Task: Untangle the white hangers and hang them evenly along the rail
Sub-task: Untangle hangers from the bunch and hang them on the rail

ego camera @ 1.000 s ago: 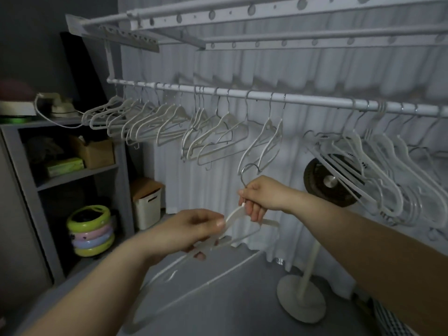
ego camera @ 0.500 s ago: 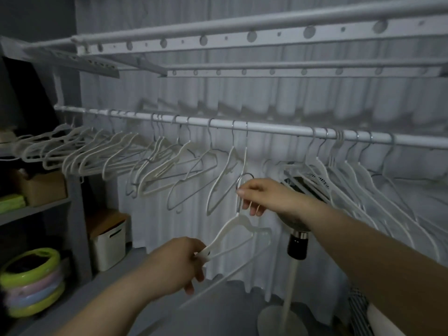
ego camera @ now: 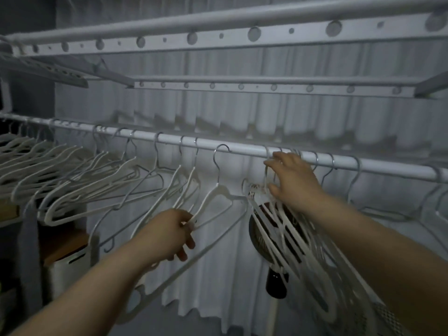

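While my left hand (ego camera: 173,232) pinches the low shoulder of one hanger (ego camera: 219,202), its hook (ego camera: 219,151) sits at the rail (ego camera: 242,147), in the free gap between the spread hangers on the left and the tangle (ego camera: 286,221) on the right; I cannot tell if the hook is fully over the rail or only leaning on it. I hold the shoulder, I think, to keep the hanger from swinging and to steer it into a good spacing. Its long axis runs from the hook side down and to the left, toward me, so it is tilted and not flat across the rail, and its hook opens to the right. My right hand (ego camera: 293,180) is up at the rail, the fingers (ego camera: 272,163) narrow around the thin wire necks of the tangled hangers, just below their hooks; the picture is blurred there, so how many necks I hold I cannot tell. I grip so high, probably, because there the wires are easiest to separate. The tangle hangs as one thick bunch, leaning down to the right in front of a dark fan (ego camera: 257,229). Behind everything hangs a white curtain (ego camera: 218,275).
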Demonstrator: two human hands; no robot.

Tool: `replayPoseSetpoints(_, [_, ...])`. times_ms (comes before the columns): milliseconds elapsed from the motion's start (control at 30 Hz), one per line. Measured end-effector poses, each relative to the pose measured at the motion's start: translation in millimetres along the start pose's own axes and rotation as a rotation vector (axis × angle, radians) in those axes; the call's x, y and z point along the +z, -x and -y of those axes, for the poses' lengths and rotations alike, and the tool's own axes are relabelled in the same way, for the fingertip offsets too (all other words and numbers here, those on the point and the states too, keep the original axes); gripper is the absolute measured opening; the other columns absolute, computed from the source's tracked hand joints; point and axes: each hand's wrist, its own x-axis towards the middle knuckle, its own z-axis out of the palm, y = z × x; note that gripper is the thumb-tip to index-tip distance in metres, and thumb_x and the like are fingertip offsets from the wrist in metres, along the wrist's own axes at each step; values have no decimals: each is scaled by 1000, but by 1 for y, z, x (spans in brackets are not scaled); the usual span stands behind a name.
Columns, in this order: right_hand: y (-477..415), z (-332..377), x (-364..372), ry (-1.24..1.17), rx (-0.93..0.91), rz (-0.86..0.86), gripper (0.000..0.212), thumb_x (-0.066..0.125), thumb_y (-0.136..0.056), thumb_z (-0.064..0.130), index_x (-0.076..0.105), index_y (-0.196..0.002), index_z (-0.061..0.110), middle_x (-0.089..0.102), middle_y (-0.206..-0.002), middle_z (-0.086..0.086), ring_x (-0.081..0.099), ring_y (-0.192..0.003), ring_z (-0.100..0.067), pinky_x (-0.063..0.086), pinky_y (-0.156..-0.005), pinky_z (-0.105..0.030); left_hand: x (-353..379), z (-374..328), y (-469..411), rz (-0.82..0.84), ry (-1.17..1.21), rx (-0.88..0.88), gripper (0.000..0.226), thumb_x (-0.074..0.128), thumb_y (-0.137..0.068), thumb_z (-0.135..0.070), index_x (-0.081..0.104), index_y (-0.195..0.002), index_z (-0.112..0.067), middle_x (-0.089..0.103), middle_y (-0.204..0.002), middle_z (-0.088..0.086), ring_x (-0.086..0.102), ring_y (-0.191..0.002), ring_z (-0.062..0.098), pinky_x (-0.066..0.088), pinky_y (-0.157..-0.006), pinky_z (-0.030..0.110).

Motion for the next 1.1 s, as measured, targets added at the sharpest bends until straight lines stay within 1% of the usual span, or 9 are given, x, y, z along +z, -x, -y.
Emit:
replayPoseSetpoints(67, [-6, -1, 6, 24, -53, -112, 55, 55, -84, 22, 39, -136, 15, 28, -149, -6, 23, -136, -23, 12, -106, -32, 4, -6, -12, -54, 4, 8, 13, 37, -94, -14, 47, -93, -21, 63, -68, -3, 54, -33, 1, 41, -37, 16])
replayPoseSetpoints(167, [-16, -3, 10, -6, -85, -244, 51, 59, -79, 13, 49, -129, 8, 37, -145, -13, 33, -131, -31, 19, -104, -38, 8, -12, -26, -121, -18, 16, 15, 36, -94, -13, 49, -96, -20, 62, -67, -5, 54, -33, 0, 40, -38, 15])
replayPoseSetpoints(233, [-25, -8, 12, 30, -86, -215, 54, 57, -82, 17, 42, -134, 11, 29, -150, -9, 26, -135, -27, 10, -105, -36, 10, -14, -35, -147, -57, 10, 19, 35, -94, -14, 52, -103, -18, 62, -66, -7, 54, -34, 0, 37, -35, 12])
replayPoseSetpoints(300, [-32, -13, 15, 42, -87, -181, 57, 54, -84, 22, 35, -138, 16, 24, -152, -4, 21, -137, -22, 4, -105, -33, 13, -17, -44, -154, -80, -5, 23, 35, -94, -13, 53, -109, -14, 62, -66, -6, 56, -40, 5, 36, -36, 15])
replayPoseSetpoints(500, [-38, -16, 21, 56, -124, -163, 58, 51, -86, 26, 30, -140, 18, 35, -145, 0, 30, -131, -19, 5, -106, -34, 27, -19, -64, -122, -127, -28, 27, 38, -92, -10, 54, -114, -9, 69, -84, 8, 64, -58, 22, 42, -48, 22])
replayPoseSetpoints(700, [-38, -18, 19, 61, -128, -181, 53, 49, -87, 31, 34, -136, 18, 41, -138, -1, 36, -125, -22, 9, -104, -33, 33, -15, -67, -63, -123, 14, 25, 37, -93, -14, 55, -109, -15, 63, -71, -5, 59, -50, 11, 40, -44, 21])
replayPoseSetpoints(867, [-40, -16, 12, 29, -102, -207, 42, 51, -86, 36, 43, -124, 18, 49, -125, -3, 42, -114, -25, 15, -92, -30, 20, -17, -61, -50, -203, 112, 25, 42, -92, -27, 56, -113, -22, 64, -74, -12, 60, -58, 4, 45, -45, 12])
replayPoseSetpoints(1033, [-44, -14, 7, 35, -92, -206, 43, 52, -86, 34, 44, -124, 15, 49, -126, -5, 43, -116, -26, 16, -93, -31, 9, -11, -52, -271, -163, 173, 27, 48, -89, -25, 58, -114, -22, 69, -92, -3, 63, -85, 14, 48, -78, 27])
replayPoseSetpoints(1100, [-46, -12, 5, 34, -88, -210, 45, 52, -86, 33, 44, -126, 15, 49, -128, -5, 42, -117, -26, 15, -93, -30, 5, -5, -47, -399, -234, 201, 30, 52, -87, -26, 57, -117, -22, 66, -106, -2, 60, -100, 15, 44, -86, 26])
